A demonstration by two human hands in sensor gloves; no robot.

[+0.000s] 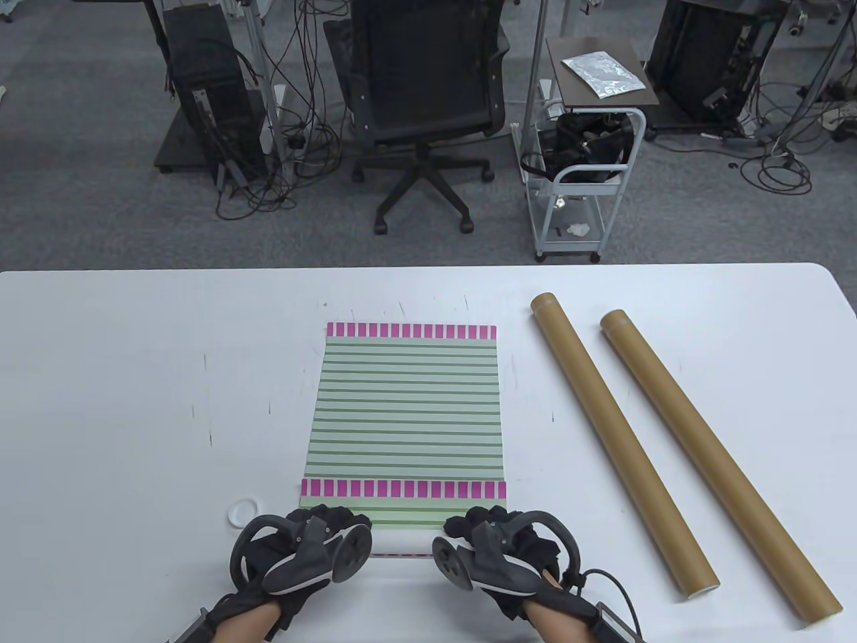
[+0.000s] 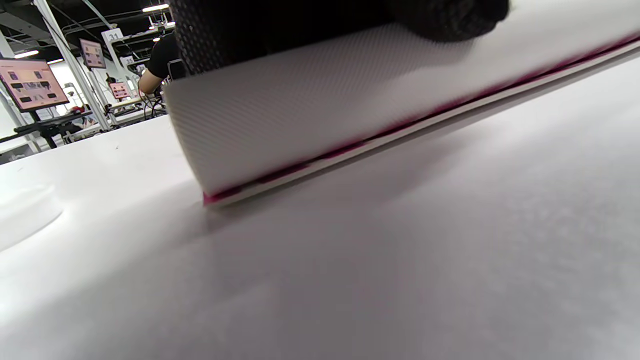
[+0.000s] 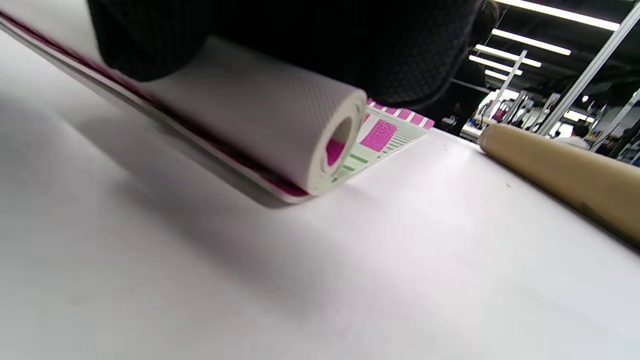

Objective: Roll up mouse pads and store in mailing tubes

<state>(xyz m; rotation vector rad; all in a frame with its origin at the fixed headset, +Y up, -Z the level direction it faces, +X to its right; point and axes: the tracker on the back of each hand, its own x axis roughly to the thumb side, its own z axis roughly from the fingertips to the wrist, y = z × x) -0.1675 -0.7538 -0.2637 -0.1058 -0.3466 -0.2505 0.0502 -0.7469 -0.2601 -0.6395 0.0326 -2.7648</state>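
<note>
A green-striped mouse pad (image 1: 405,408) with magenta block bands lies flat in the table's middle, and its near edge is curled into a short roll. My left hand (image 1: 327,524) grips the roll's left end and my right hand (image 1: 487,522) grips its right end, fingers curled over the top. In the left wrist view the pad's white textured underside (image 2: 310,110) curves up under my gloved fingers (image 2: 280,25). The right wrist view shows the roll's open end (image 3: 340,140) beneath my right hand (image 3: 350,40). Two brown mailing tubes (image 1: 619,442) (image 1: 716,462) lie diagonally to the right.
A small white ring-shaped cap (image 1: 242,513) sits just left of my left hand. The nearer tube (image 3: 560,175) lies close beside the roll's right end. Beyond the table's far edge stand an office chair (image 1: 422,100) and a small cart (image 1: 582,161).
</note>
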